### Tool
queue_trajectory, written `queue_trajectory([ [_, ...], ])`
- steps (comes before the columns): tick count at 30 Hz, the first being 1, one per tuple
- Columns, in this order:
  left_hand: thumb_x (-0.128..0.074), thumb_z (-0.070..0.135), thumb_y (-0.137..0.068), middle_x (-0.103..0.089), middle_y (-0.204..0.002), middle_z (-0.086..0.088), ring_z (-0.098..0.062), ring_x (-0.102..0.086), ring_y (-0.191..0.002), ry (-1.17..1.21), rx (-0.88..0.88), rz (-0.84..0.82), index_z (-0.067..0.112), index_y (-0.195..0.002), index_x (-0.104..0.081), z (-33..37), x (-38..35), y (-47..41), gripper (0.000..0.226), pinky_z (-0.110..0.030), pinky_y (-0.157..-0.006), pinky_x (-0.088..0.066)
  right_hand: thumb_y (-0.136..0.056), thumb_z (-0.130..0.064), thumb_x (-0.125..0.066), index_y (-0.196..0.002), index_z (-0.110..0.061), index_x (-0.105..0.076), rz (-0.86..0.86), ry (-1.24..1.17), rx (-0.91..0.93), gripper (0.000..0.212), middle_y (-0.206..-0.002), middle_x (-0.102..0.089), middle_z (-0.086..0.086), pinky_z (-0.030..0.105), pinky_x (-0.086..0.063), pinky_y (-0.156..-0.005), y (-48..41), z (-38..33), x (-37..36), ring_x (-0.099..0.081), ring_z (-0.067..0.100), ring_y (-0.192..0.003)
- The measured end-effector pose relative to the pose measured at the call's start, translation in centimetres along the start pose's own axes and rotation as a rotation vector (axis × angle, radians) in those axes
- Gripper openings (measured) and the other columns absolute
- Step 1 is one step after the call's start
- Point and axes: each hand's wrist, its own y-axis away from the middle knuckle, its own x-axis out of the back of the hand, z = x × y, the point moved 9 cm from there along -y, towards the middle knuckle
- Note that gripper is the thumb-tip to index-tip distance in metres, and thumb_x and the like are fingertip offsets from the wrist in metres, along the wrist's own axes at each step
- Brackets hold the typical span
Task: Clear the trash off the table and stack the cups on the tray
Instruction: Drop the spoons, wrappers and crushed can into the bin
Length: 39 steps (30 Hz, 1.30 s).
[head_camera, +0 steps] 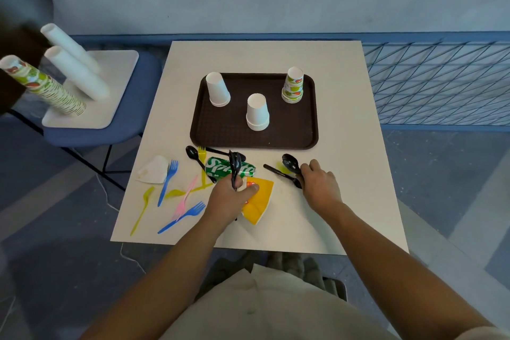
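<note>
A brown tray (309, 130) lies at the table's middle and carries three upside-down cup stacks: white (218, 90), white (257, 112) and a printed one (294, 85). My left hand (230, 196) is shut on black cutlery (234, 168) and presses an orange wrapper (260, 201) just below a crushed green Sprite can (220, 170). My right hand (320, 182) grips black spoons (289, 164) lying on the table. Blue forks (168, 179), yellow forks (142, 210) and a pink one (185, 199) are scattered at the front left, beside a crumpled white paper (153, 171).
The white table (345, 201) stands against a blue wire fence (441, 83) on the right. At the left, a blue chair (138, 107) holds a white board with tall cup stacks (74, 72) leaning on it. Another black spoon (193, 154) lies near the tray's front edge.
</note>
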Motion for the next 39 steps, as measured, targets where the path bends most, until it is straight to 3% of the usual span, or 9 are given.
queue_trajectory([
  [3,-0.076,0.034,-0.091,-0.037,-0.077,-0.003,-0.018,-0.043,-0.068,0.003,-0.037,-0.011,0.022,-0.078,-0.036,-0.7,1.6,1.3,0.044,-0.033,-0.063,-0.035,-0.104,-0.024,-0.049,-0.101,-0.005,-0.058,0.067,-0.122,-0.053,0.021,-0.101,-0.054,0.013,0.038,-0.034,-0.067,1.1,-1.6,1.5,-0.054,0.036,-0.082],
  [5,-0.077,0.032,-0.091,-0.035,-0.075,0.001,-0.017,-0.041,-0.066,0.019,-0.059,-0.026,0.022,-0.078,-0.035,-1.5,2.6,2.3,0.045,-0.033,-0.063,-0.034,-0.107,-0.027,-0.043,-0.102,-0.004,-0.055,0.042,-0.324,-0.151,0.026,-0.099,-0.057,0.015,0.04,-0.041,-0.069,2.2,-2.6,2.0,-0.056,0.037,-0.086],
  [9,-0.077,0.031,-0.091,-0.032,-0.074,0.005,-0.015,-0.038,-0.066,0.054,-0.11,-0.055,0.022,-0.077,-0.034,-3.3,4.7,4.9,0.046,-0.033,-0.064,-0.033,-0.107,-0.036,-0.042,-0.098,-0.01,-0.052,-0.063,-0.699,-0.288,0.029,-0.084,-0.063,0.014,0.046,-0.051,-0.067,6.0,-5.7,2.1,-0.058,0.033,-0.072],
  [12,-0.076,0.031,-0.092,-0.029,-0.075,0.004,-0.016,-0.036,-0.067,0.057,-0.14,-0.082,0.023,-0.076,-0.032,-4.7,5.4,6.5,0.047,-0.033,-0.064,-0.031,-0.105,-0.037,-0.046,-0.09,-0.022,-0.05,-0.118,-1.12,-0.36,0.021,-0.068,-0.047,0.003,0.031,-0.035,-0.045,10.1,-8.5,2.2,-0.04,0.016,-0.053],
  [16,-0.075,0.034,-0.092,-0.037,-0.074,0.009,-0.015,-0.044,-0.071,0.028,-0.134,-0.121,0.029,-0.075,-0.037,-6.5,4.7,8.8,0.042,-0.031,-0.067,-0.035,-0.106,-0.036,-0.048,-0.091,-0.02,-0.049,-0.096,-1.341,-0.398,0.022,-0.062,-0.041,-0.002,0.027,-0.027,-0.043,16.3,-10.3,3.1,-0.032,0.013,-0.05],
  [22,-0.072,0.029,-0.095,-0.031,-0.072,0.003,-0.016,-0.037,-0.064,-0.036,-0.225,-0.193,0.022,-0.075,-0.031,-6.9,0.9,12.9,0.046,-0.034,-0.061,-0.029,-0.105,-0.03,-0.048,-0.103,-0.009,-0.06,-0.137,-1.346,-0.455,0.024,-0.058,-0.042,-0.001,0.029,-0.028,-0.044,23.9,-8.5,1.8,-0.034,0.013,-0.047],
  [26,-0.072,0.028,-0.095,-0.03,-0.07,0.003,-0.016,-0.034,-0.061,-0.042,-0.228,-0.257,0.022,-0.076,-0.03,-8.0,-2.6,16.1,0.046,-0.034,-0.061,-0.03,-0.105,-0.031,-0.046,-0.1,-0.008,-0.061,-0.17,-1.316,-0.509,0.028,-0.061,-0.042,0.001,0.031,-0.029,-0.046,28.6,-5.4,0.6,-0.036,0.014,-0.049],
  [33,-0.071,0.029,-0.095,-0.032,-0.072,0.0,-0.017,-0.039,-0.065,-0.115,-0.192,-0.257,0.021,-0.076,-0.029,-9.5,-10.0,22.5,0.046,-0.035,-0.062,-0.03,-0.101,-0.018,-0.052,-0.097,-0.012,-0.055,-0.138,-1.28,-0.608,0.008,-0.061,-0.044,0.001,0.027,-0.03,-0.043,37.2,3.1,-1.8,-0.037,0.012,-0.046],
  [39,-0.064,0.031,-0.099,-0.038,-0.073,0.003,-0.016,-0.043,-0.066,-0.183,-0.16,-0.232,0.02,-0.083,-0.035,-10.6,-17.4,28.5,0.035,-0.034,-0.058,-0.032,-0.1,-0.032,-0.052,-0.103,-0.018,-0.062,-0.211,-1.083,-0.584,0.018,-0.072,-0.053,-0.003,0.029,-0.034,-0.053,43.2,9.7,-3.9,-0.046,0.012,-0.058],
])
